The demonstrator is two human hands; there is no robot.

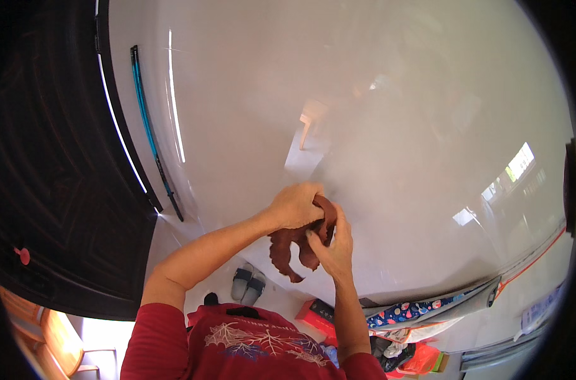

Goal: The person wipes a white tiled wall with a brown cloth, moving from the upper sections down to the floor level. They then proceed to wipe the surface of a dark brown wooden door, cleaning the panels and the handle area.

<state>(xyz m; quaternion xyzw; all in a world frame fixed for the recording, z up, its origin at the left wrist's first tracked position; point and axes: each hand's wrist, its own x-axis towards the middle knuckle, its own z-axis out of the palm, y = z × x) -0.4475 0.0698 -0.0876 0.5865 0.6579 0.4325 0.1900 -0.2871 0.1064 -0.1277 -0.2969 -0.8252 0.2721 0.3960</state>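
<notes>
Both hands hold a limp brown cloth (285,248) in front of the chest, at about the middle of the view. The left hand (299,206) is curled over its upper part, its grip closed on the fabric (the fingertips are hidden underneath). The right hand (335,248) pinches the other side, thumb laid on the near face and fingers behind. A loop of cloth rises between the two hands, and two wavy-edged ends hang below. Beyond them stretches a glossy pale surface (395,126) with bright reflections. Lower down, a pair of grey slippers (247,285) lies near the person's red shirt (256,342). A blue-and-black pole (142,104) stands at a slant beside the dark door (60,158); a blue patterned fabric (414,311) is at lower right.
</notes>
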